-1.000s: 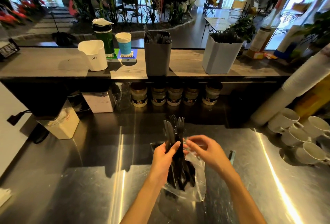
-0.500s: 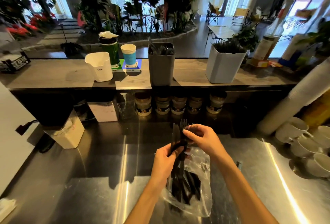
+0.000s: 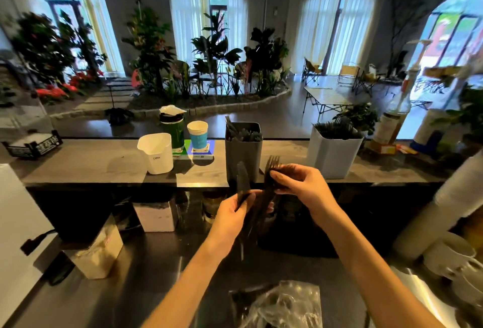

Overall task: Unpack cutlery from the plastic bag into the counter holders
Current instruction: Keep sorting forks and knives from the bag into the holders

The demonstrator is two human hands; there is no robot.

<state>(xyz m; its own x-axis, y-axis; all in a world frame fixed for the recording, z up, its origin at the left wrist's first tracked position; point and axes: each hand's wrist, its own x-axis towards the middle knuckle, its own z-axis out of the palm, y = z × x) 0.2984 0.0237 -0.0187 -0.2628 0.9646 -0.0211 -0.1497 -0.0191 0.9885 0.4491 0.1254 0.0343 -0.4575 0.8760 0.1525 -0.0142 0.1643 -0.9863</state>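
Note:
My left hand (image 3: 231,216) grips a bundle of black plastic cutlery (image 3: 244,183) by the handles, a knife blade sticking up. My right hand (image 3: 300,183) pinches the black forks (image 3: 271,164) at the top of the same bundle. Both hands are raised in front of the dark grey holder (image 3: 243,155), which has black cutlery in it. A white holder (image 3: 333,156) full of black cutlery stands to its right. The clear plastic bag (image 3: 285,304) lies on the steel counter below my arms, with some dark cutlery still inside.
On the wooden shelf (image 3: 78,163) stand a white cup (image 3: 156,153), a green bottle (image 3: 172,130) and a blue-sleeved paper cup (image 3: 197,134). Jars sit under the shelf. White mugs (image 3: 454,257) and a cup stack are at the right; a beige box (image 3: 95,252) at the left.
Both hands lifted the cutlery bundle up out of the bag and toward the grey holder. The bag now lies on the counter, released. The camera view tilted up.

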